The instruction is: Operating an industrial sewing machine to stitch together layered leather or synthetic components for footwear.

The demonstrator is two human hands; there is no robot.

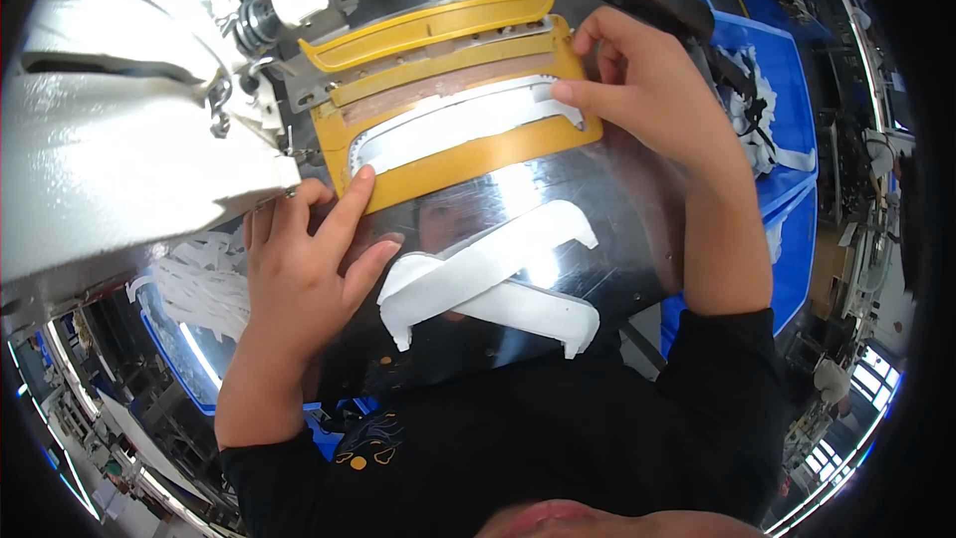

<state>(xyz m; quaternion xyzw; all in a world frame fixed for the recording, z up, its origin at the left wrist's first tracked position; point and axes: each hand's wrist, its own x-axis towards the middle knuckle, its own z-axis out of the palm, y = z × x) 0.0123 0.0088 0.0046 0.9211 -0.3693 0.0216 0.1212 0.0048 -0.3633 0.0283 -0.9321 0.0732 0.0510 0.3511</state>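
A yellow sewing template [468, 171] lies on the shiny metal work plate beside a white sewing machine head. In its long cut-out sits a curved white strip [448, 125]. Behind it, a raised yellow flap [438, 28] runs along the far edge. My left hand [309, 264] touches the template's near left corner with its outstretched index finger, its thumb spread away. At the right end, my right hand [652, 85] rests its thumb on the white strip's tip, with the index finger apart at the template's far right corner. The remaining right fingers are partly hidden.
Two loose white strips, an upper one [488, 259] and a lower one [543, 317], cross on the plate nearer me. The sewing machine [129, 149] fills the left. Many white strips [204, 289] hang below it. Blue bins [792, 80] with scraps stand at the right.
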